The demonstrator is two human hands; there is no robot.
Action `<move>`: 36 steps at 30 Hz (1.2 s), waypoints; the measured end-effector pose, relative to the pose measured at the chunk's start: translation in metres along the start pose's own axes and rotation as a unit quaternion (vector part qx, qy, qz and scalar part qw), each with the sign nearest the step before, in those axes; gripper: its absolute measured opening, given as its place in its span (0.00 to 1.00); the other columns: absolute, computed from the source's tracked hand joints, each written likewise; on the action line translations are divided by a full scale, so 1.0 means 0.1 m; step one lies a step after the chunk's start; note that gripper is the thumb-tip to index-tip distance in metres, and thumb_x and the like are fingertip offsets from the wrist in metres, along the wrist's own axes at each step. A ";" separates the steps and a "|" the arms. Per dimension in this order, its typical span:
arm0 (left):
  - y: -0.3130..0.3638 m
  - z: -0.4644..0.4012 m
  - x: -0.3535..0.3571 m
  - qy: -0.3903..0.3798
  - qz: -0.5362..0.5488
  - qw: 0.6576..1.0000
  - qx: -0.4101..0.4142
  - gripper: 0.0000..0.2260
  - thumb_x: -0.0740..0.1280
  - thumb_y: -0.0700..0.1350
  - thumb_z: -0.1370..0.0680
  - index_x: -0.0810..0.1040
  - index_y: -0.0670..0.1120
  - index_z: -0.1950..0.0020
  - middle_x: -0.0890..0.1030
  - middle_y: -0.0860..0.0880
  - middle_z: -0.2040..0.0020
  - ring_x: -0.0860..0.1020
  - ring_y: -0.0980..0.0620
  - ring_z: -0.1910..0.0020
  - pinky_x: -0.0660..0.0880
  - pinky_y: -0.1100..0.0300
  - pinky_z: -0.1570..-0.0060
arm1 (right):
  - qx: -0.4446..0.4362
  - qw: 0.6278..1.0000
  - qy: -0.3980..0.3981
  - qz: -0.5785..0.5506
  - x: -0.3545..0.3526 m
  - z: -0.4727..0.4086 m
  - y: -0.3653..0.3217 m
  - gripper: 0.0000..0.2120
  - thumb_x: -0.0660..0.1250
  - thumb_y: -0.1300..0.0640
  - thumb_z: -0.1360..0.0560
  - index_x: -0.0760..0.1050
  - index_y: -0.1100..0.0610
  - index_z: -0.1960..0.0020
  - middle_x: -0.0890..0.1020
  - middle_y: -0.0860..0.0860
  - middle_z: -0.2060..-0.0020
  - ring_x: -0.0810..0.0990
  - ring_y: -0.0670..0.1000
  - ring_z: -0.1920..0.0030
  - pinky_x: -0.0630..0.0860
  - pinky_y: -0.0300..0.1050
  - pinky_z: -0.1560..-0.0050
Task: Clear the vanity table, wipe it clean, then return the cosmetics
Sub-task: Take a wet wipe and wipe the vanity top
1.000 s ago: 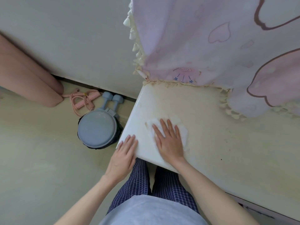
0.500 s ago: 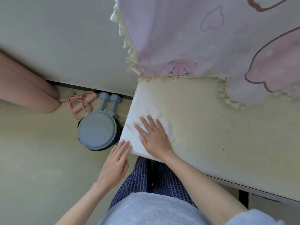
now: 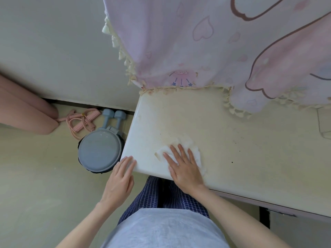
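White and crumpled, the cloth [image 3: 180,149] lies on the cream table [image 3: 250,140] near its front left corner, pinned flat under the right hand [image 3: 185,167]. Half a second ago the same hand and cloth sat closer to the left edge of the tabletop; now both are further right, leaving a bare strip of surface between the cloth and that edge. The left hand [image 3: 119,183] has kept its place at the corner.

Much of the cloth is hidden beneath the palm, so only its rumpled rim shows ahead of and to the right of the fingers. The back of the table disappears under a hanging pink curtain [image 3: 223,51] with a tasselled hem, and the right end of the tabletop is cut off by the frame; a pale flat object there is too cropped to identify. On the floor left of the table, a round grey lid [image 3: 99,153] covers most of whatever it sits on, with two blue dumbbells [image 3: 113,117] and a pink cord [image 3: 80,122] behind it.

The right hand's fingers are straight and slightly spread, pressing down on the cloth rather than gripping it. The left hand's fingers are also straight and close together, their tips touching the table's corner edge, holding nothing.
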State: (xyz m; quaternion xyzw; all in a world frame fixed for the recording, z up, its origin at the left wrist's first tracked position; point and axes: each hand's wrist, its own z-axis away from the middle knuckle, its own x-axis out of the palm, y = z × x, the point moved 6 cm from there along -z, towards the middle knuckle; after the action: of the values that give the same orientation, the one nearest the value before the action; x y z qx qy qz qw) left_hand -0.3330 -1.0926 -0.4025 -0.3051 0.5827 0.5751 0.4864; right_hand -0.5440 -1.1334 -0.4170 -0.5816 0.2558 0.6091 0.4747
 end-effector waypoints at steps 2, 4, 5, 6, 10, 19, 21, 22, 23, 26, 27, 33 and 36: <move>0.00 0.01 0.00 -0.003 -0.006 1.000 0.001 0.21 0.53 0.40 0.25 0.71 0.37 0.33 0.71 0.39 0.33 0.65 0.42 0.32 0.56 0.52 0.30 | -0.011 1.000 -0.020 -0.004 0.01 -0.16 -0.22 0.23 0.50 0.49 0.21 0.58 0.47 0.26 0.59 0.52 0.26 0.53 0.57 0.25 0.49 0.58 0.29; 0.00 0.03 0.00 -0.007 -0.011 1.000 -0.002 0.21 0.52 0.41 0.25 0.71 0.38 0.33 0.71 0.40 0.33 0.65 0.42 0.31 0.56 0.51 0.30 | -0.030 0.999 -0.045 -0.006 0.05 -0.40 -0.48 0.23 0.49 0.48 0.21 0.59 0.47 0.27 0.61 0.52 0.26 0.55 0.57 0.26 0.48 0.60 0.29; -0.01 0.04 0.00 -0.005 -0.013 1.000 -0.011 0.21 0.52 0.41 0.24 0.71 0.38 0.33 0.71 0.40 0.32 0.65 0.42 0.31 0.56 0.51 0.30 | -0.039 0.997 -0.060 -0.001 0.05 -0.51 -0.61 0.23 0.47 0.47 0.22 0.59 0.47 0.27 0.61 0.52 0.26 0.55 0.57 0.26 0.47 0.61 0.28; -0.03 0.06 -0.01 -0.003 -0.014 1.000 -0.027 0.21 0.52 0.41 0.24 0.71 0.38 0.34 0.71 0.40 0.33 0.65 0.42 0.31 0.56 0.51 0.30 | -0.051 0.996 -0.069 0.012 0.05 -0.61 -0.71 0.24 0.45 0.47 0.22 0.59 0.46 0.27 0.60 0.52 0.26 0.54 0.57 0.26 0.46 0.61 0.28; -0.08 0.22 -0.04 0.011 -0.010 0.996 -0.087 0.22 0.52 0.42 0.24 0.71 0.36 0.34 0.71 0.39 0.33 0.65 0.42 0.31 0.55 0.53 0.29 | -0.115 0.989 -0.087 0.020 0.00 -0.80 -0.85 0.24 0.48 0.49 0.20 0.50 0.46 0.24 0.49 0.53 0.24 0.42 0.57 0.25 0.37 0.59 0.29; -0.04 0.03 -0.22 0.048 0.016 0.998 -0.033 0.19 0.53 0.41 0.24 0.72 0.39 0.35 0.71 0.41 0.32 0.65 0.44 0.31 0.56 0.53 0.29 | -0.058 0.998 0.016 -0.026 -0.20 -0.39 -0.49 0.38 0.77 0.50 0.39 0.68 0.55 0.32 0.74 0.61 0.36 0.72 0.61 0.35 0.69 0.55 0.38; -0.05 -0.14 -0.24 0.046 0.009 0.999 0.014 0.20 0.55 0.42 0.24 0.71 0.39 0.33 0.70 0.43 0.31 0.64 0.46 0.30 0.56 0.53 0.29 | -0.020 1.000 0.006 -0.010 -0.16 -0.36 -0.55 0.40 0.78 0.48 0.40 0.68 0.55 0.31 0.74 0.61 0.36 0.72 0.61 0.35 0.70 0.54 0.39; -0.07 -0.23 -0.23 0.041 0.003 0.999 0.034 0.21 0.56 0.43 0.24 0.70 0.39 0.32 0.69 0.43 0.31 0.64 0.46 0.30 0.57 0.52 0.29 | 0.008 1.000 0.008 -0.008 -0.15 -0.36 -0.61 0.41 0.79 0.47 0.42 0.70 0.55 0.32 0.75 0.60 0.37 0.73 0.61 0.36 0.72 0.53 0.41; -0.09 -0.31 -0.22 0.032 -0.005 0.998 0.055 0.21 0.56 0.44 0.24 0.69 0.40 0.31 0.69 0.43 0.31 0.64 0.46 0.30 0.58 0.52 0.29 | 0.037 0.999 0.016 -0.010 -0.13 -0.36 -0.66 0.40 0.80 0.48 0.43 0.72 0.56 0.34 0.76 0.60 0.38 0.75 0.60 0.37 0.73 0.53 0.42; -0.14 -0.46 -0.16 -0.010 -0.033 0.992 0.121 0.22 0.58 0.46 0.25 0.71 0.41 0.33 0.72 0.43 0.32 0.68 0.45 0.32 0.66 0.49 0.33 | 0.104 0.993 0.057 -0.024 -0.09 -0.37 -0.88 0.37 0.81 0.58 0.43 0.73 0.58 0.35 0.78 0.58 0.40 0.76 0.60 0.39 0.75 0.51 0.43; -0.16 -0.46 -0.14 -0.025 -0.038 0.988 0.146 0.21 0.60 0.46 0.25 0.72 0.41 0.33 0.72 0.42 0.33 0.69 0.44 0.32 0.68 0.48 0.34 | 0.119 0.990 0.069 -0.035 -0.05 -0.37 -0.97 0.37 0.80 0.62 0.43 0.73 0.59 0.36 0.78 0.58 0.40 0.76 0.59 0.39 0.76 0.51 0.43; -0.40 -0.20 -0.23 -0.053 -0.050 0.955 0.286 0.23 0.69 0.41 0.33 0.76 0.44 0.37 0.76 0.45 0.35 0.73 0.47 0.35 0.69 0.48 0.37 | 0.216 0.967 0.114 -0.067 -0.09 -0.34 -1.37 0.37 0.80 0.68 0.47 0.75 0.63 0.38 0.82 0.55 0.50 0.81 0.55 0.50 0.80 0.44 0.55; -0.48 -0.10 -0.30 -0.064 -0.050 0.946 0.314 0.27 0.73 0.38 0.38 0.76 0.45 0.38 0.77 0.46 0.37 0.74 0.47 0.36 0.72 0.48 0.39 | 0.258 0.960 0.095 -0.043 -0.17 -0.38 -1.44 0.30 0.76 0.69 0.40 0.74 0.63 0.38 0.82 0.56 0.54 0.79 0.56 0.53 0.79 0.46 0.62</move>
State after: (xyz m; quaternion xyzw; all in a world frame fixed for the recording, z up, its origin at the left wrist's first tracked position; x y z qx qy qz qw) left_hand -0.2808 -1.1156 -0.3943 -0.1281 0.6855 0.3560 0.6220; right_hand -0.4018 -1.1108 -0.3736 -0.5049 0.4232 0.4432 0.6079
